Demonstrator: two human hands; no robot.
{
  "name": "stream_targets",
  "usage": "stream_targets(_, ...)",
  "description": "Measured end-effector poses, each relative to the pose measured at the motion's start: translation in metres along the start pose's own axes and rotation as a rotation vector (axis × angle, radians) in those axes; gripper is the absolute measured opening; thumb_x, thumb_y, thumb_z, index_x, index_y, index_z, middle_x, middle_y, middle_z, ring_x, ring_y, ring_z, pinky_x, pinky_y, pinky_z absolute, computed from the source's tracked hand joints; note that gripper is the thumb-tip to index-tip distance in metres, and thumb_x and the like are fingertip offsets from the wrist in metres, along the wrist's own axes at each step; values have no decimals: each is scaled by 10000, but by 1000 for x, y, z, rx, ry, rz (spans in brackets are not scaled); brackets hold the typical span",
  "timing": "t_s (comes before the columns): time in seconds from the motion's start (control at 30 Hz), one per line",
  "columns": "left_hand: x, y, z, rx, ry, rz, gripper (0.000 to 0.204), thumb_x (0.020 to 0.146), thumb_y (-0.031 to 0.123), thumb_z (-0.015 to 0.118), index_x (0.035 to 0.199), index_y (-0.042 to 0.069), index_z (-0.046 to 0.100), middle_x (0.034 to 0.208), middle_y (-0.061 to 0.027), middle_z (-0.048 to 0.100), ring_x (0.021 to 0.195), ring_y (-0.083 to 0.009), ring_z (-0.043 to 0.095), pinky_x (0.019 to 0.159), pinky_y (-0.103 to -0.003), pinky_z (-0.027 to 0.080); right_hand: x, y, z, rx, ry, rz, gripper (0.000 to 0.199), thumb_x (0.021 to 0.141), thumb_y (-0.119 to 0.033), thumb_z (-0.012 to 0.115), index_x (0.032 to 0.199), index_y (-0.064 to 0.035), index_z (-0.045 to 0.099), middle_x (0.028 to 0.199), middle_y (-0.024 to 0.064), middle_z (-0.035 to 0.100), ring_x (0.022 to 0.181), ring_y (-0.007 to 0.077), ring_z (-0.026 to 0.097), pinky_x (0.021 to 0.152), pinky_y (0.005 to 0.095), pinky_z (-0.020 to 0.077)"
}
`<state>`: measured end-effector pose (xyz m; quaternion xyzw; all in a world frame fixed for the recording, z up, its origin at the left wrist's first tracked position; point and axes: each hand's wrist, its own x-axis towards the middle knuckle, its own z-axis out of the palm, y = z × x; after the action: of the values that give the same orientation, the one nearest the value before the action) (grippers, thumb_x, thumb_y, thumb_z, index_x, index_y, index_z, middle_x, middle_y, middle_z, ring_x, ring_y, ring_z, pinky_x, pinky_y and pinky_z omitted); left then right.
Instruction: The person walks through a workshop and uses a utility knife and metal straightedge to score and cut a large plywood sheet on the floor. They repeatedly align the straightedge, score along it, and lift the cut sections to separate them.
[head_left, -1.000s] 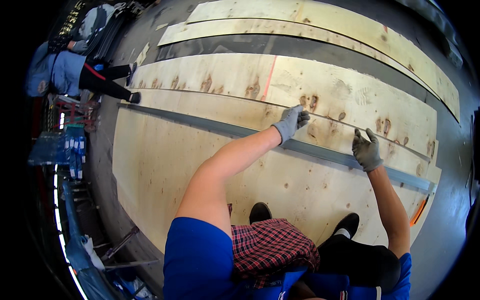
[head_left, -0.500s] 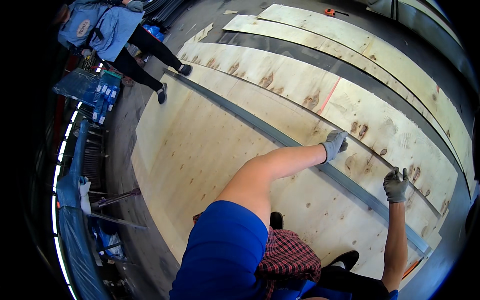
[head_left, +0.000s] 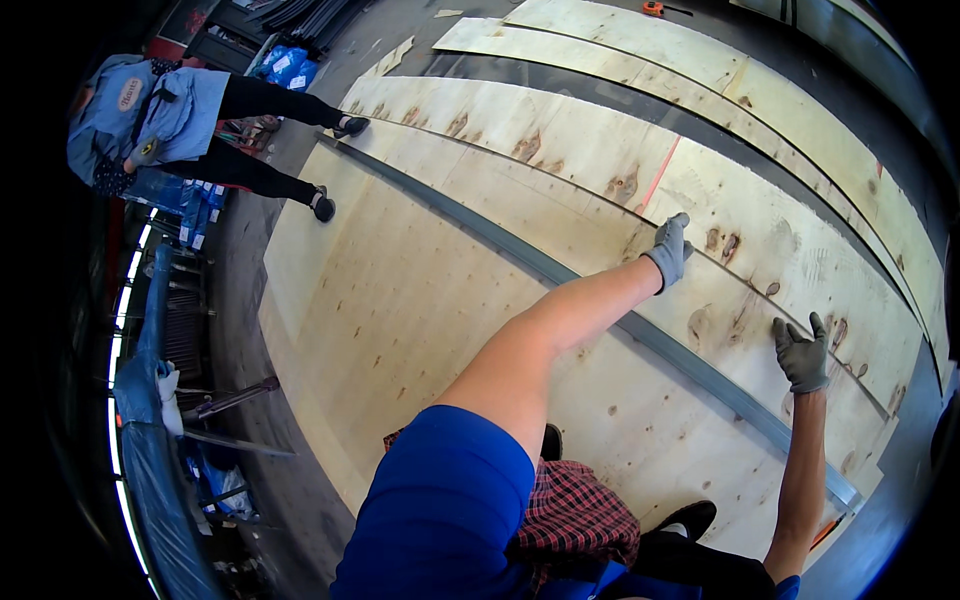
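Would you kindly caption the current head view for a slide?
Gloved left hand and right hand over plywood sheets, a long metal bar on top, and a co-worker at upper left.

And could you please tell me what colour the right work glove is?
The right work glove is grey, showing best in the head view.

- Workshop
- Plywood sheets point(head_left: 400, 290) spread over grey floor point(head_left: 238, 330)
- Long metal bar point(head_left: 500, 236) lying on plywood
- Orange tape measure point(head_left: 653, 9)
- Blue plastic-wrapped stock point(head_left: 155, 470) at left
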<state>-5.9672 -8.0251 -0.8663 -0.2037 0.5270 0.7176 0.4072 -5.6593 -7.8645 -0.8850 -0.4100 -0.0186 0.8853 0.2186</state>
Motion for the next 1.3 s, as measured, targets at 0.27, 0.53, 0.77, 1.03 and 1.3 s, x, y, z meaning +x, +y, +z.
stream_targets(0.27,30,41,-3,178,-236,29,423,852,367,605,1111,47,507,979,-121,541,934,-224,528,838,-378,472,4,3,97,-198,-330,-119,568,935,-271,512,1361,45,308,1336,232,439,1215,310,481,1010,393,428)
stream_targets(0.53,-134,74,-104,1843,-807,896,599,842,447,608,1242,17,489,1172,-172,540,1070,-311,539,935,-382,425,-141,62,26,-1885,-277,-735,612,716,-194,710,1252,-30,464,1178,159,529,1116,316,492,984,405,375)
stream_targets(0.77,-105,93,-183,2331,-580,1091,646,693,406,708,1208,96,471,1178,-98,506,1103,-279,490,947,-414,391,-173,45,-60,-2158,42,-1124,669,602,-236,766,1184,-90,472,1146,112,507,1130,330,435,1010,458,319)
stream_targets(1.03,-84,107,-194,2507,-544,1049,514,684,430,706,1068,149,513,1035,-52,519,995,-242,528,852,-404,427,-177,30,-96,-2063,266,-1225,633,531,-241,813,1085,-132,526,1072,77,533,1093,320,456,973,444,339)
stream_targets(1.3,-79,112,-193,2531,-512,1093,516,680,399,723,1067,133,508,1011,-49,537,993,-229,528,847,-391,418,-167,31,-92,-2018,266,-1263,628,506,-249,828,1051,-129,541,1052,72,544,1084,312,464,958,436,344)
